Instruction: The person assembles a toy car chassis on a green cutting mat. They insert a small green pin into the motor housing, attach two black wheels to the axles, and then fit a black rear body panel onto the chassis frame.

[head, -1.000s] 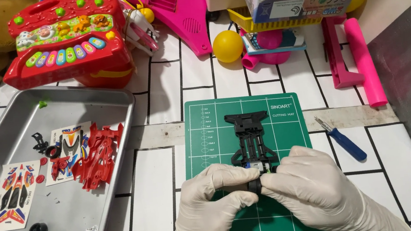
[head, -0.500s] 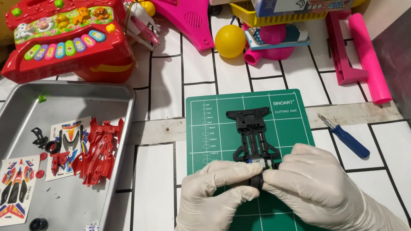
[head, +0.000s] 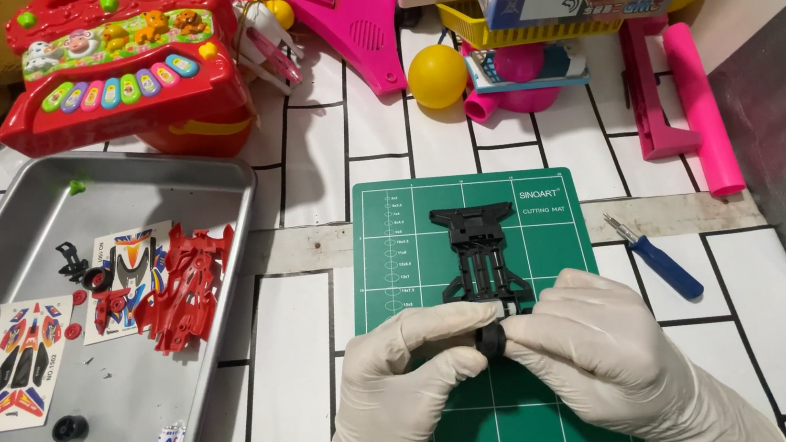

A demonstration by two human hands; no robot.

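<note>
Low in the frame's centre, we pinch a black wheel [head: 491, 340] between left hand [head: 409, 383] and right hand [head: 608, 364] fingertips, against the chassis [head: 480, 251] end on the mat [head: 554, 196].

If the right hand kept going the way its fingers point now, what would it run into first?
The right hand points left, so it would meet the small black wheel pinched at its fingertips, then the left hand just beyond. The black chassis lies just beyond the fingertips, out of line.
</note>
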